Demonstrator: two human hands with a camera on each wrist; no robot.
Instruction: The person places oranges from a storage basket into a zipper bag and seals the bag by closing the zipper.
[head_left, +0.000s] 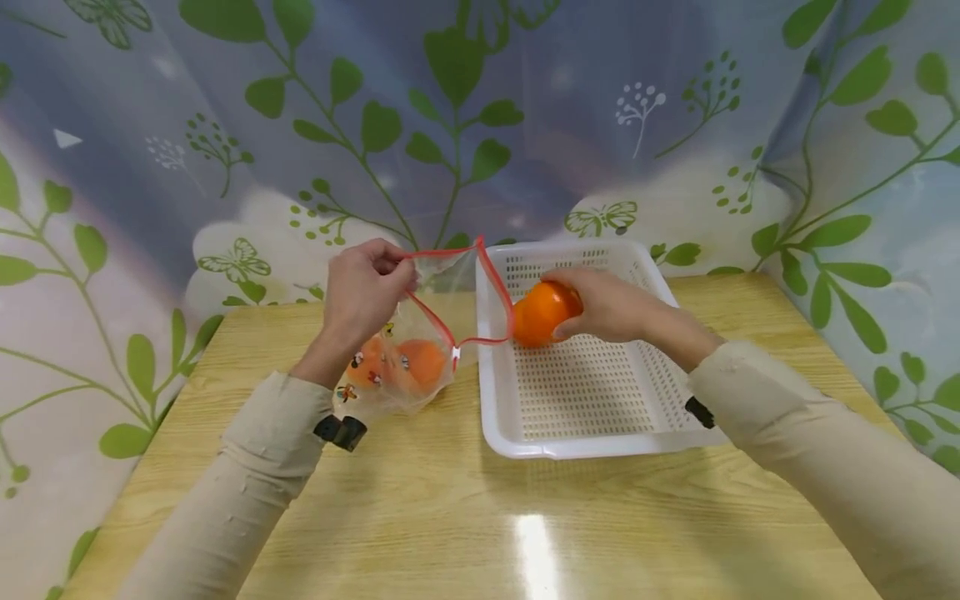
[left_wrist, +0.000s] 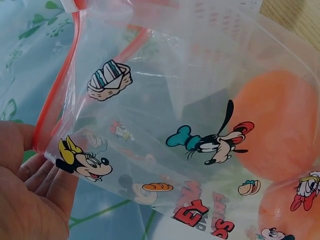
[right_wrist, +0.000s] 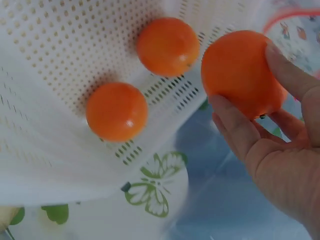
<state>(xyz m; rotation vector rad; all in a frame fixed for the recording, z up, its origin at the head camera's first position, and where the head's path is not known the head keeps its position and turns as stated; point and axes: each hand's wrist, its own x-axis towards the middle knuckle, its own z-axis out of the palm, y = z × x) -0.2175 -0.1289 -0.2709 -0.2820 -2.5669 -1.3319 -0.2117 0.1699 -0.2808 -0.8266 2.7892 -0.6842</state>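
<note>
My left hand (head_left: 363, 287) pinches the red-edged rim of a clear zip bag (left_wrist: 155, 110) printed with cartoon figures. The bag's mouth gapes toward the basket. Inside it, low down, lie two oranges, one (head_left: 420, 365) beside the other (head_left: 366, 367). My right hand (head_left: 611, 304) grips another orange (right_wrist: 242, 72), thumb on one side and fingers round the other, over the left part of a white plastic basket (head_left: 517, 446). Two more oranges, one (right_wrist: 167, 46) near the other (right_wrist: 117, 111), sit in the basket in the right wrist view.
The basket and the bag stand side by side on a wooden table (head_left: 420, 508). Behind them hangs a curtain (head_left: 555, 125) patterned with green leaves and butterflies. A black strap piece (head_left: 341, 431) shows at my left wrist.
</note>
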